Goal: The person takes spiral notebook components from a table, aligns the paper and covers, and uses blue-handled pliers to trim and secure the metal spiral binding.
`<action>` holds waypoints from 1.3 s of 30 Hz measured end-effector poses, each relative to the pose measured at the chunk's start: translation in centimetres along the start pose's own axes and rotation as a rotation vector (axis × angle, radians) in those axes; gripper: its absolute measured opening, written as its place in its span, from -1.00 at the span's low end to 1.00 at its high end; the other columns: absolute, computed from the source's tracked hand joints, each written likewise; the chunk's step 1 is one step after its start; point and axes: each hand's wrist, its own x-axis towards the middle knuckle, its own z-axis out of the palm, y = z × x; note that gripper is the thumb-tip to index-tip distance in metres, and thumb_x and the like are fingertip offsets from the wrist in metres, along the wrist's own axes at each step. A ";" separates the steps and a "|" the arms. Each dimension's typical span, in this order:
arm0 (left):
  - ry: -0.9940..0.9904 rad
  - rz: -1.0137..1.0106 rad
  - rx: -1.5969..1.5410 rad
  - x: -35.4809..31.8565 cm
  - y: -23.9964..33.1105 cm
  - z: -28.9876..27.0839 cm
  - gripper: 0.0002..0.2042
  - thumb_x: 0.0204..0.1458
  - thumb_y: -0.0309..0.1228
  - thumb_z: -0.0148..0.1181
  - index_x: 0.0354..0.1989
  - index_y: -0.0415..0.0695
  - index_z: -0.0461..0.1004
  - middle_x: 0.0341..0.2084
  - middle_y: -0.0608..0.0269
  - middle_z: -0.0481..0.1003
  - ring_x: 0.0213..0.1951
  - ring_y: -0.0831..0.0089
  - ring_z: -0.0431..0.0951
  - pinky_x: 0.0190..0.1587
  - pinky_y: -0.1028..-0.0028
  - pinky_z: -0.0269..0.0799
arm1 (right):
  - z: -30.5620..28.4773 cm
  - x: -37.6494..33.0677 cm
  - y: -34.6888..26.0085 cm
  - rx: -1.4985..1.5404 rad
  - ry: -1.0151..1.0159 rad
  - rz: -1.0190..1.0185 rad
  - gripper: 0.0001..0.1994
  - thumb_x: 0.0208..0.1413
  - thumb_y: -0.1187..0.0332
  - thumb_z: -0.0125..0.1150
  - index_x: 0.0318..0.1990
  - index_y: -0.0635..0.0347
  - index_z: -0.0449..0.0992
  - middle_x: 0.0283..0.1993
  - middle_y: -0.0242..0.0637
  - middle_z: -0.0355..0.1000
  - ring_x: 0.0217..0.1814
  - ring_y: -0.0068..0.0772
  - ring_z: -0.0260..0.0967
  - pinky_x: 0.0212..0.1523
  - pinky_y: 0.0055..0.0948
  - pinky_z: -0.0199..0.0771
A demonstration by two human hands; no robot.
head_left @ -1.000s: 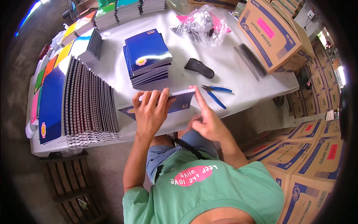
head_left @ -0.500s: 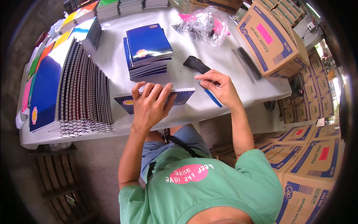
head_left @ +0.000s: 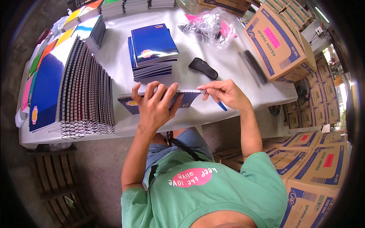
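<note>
My left hand [head_left: 156, 99] grips a blue-covered notebook [head_left: 128, 105], held on edge near the table's front with its punched side up. Beyond the notebook's right end, my right hand [head_left: 228, 95] pinches a dark wire spiral [head_left: 203, 92]. The spiral meets the notebook's corner, and dark loops show along the right part of the punched edge. A blue-handled tool [head_left: 222, 106] lies beneath my right hand, mostly hidden. Behind it rests a black, elongated pouch-like object [head_left: 203, 68]. A stack of blue notebooks [head_left: 155, 41] stands just beyond my left hand.
A tall pile of spiral-bound notebooks [head_left: 85, 91] stands at left, with coloured notebooks behind. Loose wire spirals [head_left: 254, 68] lie beside a cardboard box [head_left: 277, 45] at right. Crumpled clear plastic [head_left: 215, 28] sits at the back. Stacked cartons [head_left: 321, 161] fill the right side.
My right hand has brought the spiral left to the notebook's end, where loops now show along the edge. The left hand keeps its hold, and the view has shifted slightly.
</note>
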 end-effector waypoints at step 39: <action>-0.016 -0.230 -0.310 0.0 1.5 -0.3 -0.55 -0.36 -0.06 0.46 -0.56 -0.13 0.36 -0.27 0.20 0.35 0.17 0.10 0.24 0.20 0.03 -0.13 | 0.5 3.3 6.7 0.766 -0.143 -0.568 -0.93 -0.04 0.51 0.22 -0.45 0.28 0.61 -0.32 0.00 0.54 -0.19 -0.14 0.51 0.14 -0.11 0.33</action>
